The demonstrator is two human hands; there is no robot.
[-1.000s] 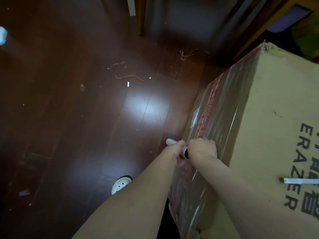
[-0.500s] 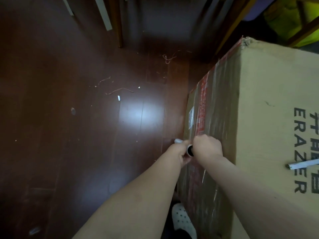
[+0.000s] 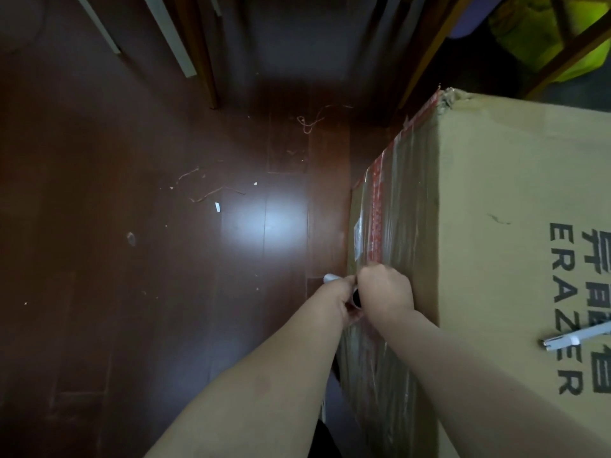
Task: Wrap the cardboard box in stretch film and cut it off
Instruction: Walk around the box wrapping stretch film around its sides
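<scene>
So the big cardboard box (image 3: 515,259) sits on the dark wood floor (image 3: 132,259), and its left side face already has shiny stretch film (image 3: 396,226) over it, running away from the person along the box's length. Both hands are low against that face. The left hand (image 3: 334,297) is wrapped round the film roll (image 3: 356,296), whose white handle pokes out left, roll axis pointing roughly across the face. The right hand (image 3: 386,289) is nearer the box, fingers curled against the film, looks like pinching it. A white cutter (image 3: 575,337) lies on the box top near its right edge, closer to the right hand.
</scene>
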